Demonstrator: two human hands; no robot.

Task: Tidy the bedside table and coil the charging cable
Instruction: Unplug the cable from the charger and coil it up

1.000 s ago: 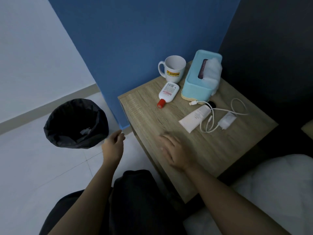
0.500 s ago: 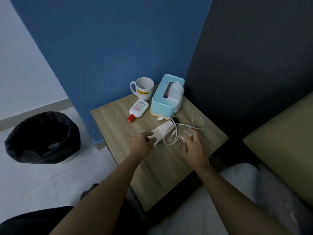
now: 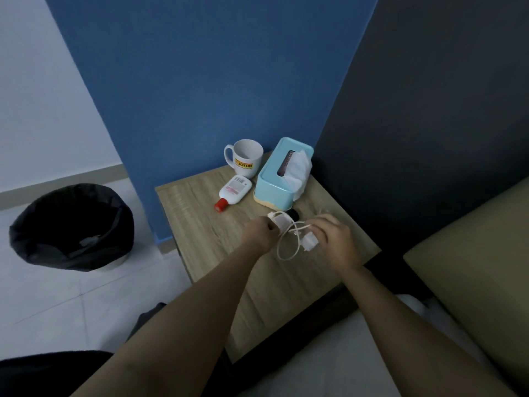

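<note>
cable [image 3: 296, 232] now picked up, was flat on table [image 3: 200, 224] 0.5s ago. l hand [image 3: 259, 234] pinches one end, r hand [image 3: 335, 242] grips plug [image 3: 310, 242]. coiling can start, rest still untidied.

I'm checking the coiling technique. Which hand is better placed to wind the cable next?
Probably the left hand: its fingers grip the charging cable near its free end. The right hand holds the adapter, a natural anchor to wind toward.
</note>
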